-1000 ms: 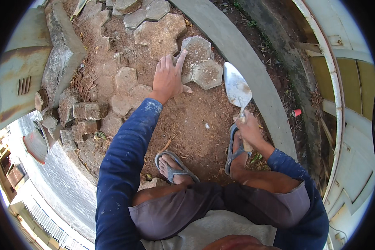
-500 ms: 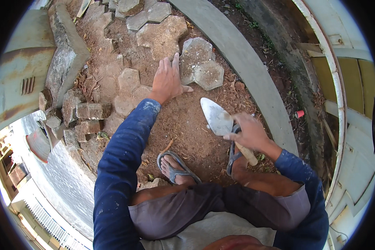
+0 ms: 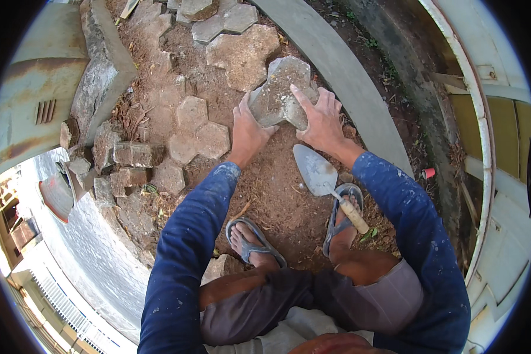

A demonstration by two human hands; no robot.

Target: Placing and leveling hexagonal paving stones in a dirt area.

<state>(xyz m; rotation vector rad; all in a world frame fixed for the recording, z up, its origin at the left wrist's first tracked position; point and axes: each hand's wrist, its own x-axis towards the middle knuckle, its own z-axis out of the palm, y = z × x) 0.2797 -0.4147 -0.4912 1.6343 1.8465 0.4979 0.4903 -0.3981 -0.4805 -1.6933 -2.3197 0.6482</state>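
Note:
A grey three-lobed concrete paver (image 3: 284, 82), dusted with soil, is between my two hands. My left hand (image 3: 251, 131) grips its lower left edge, thumb along the near side. On the opposite side, my right hand (image 3: 323, 120) curls round the lower right lobe, with one finger lying over the top. The paver looks slightly tilted; its underside is hidden. Just below my right hand lies a trowel, its pale pointed blade (image 3: 317, 171) on the soil and its wooden handle (image 3: 354, 214) over my right sandal.
Another three-lobed paver (image 3: 245, 53) lies beyond my left hand, and one (image 3: 197, 133) is set in the soil at left. Broken blocks (image 3: 135, 154) are piled farther left. A curved concrete kerb (image 3: 360, 88) runs along the right, with a small red cup (image 3: 428, 173) past it.
My right hand has left the trowel and moved up to the paver's right side. My left hand has come down onto its left edge. The paver has turned and its near lobe has lifted slightly.

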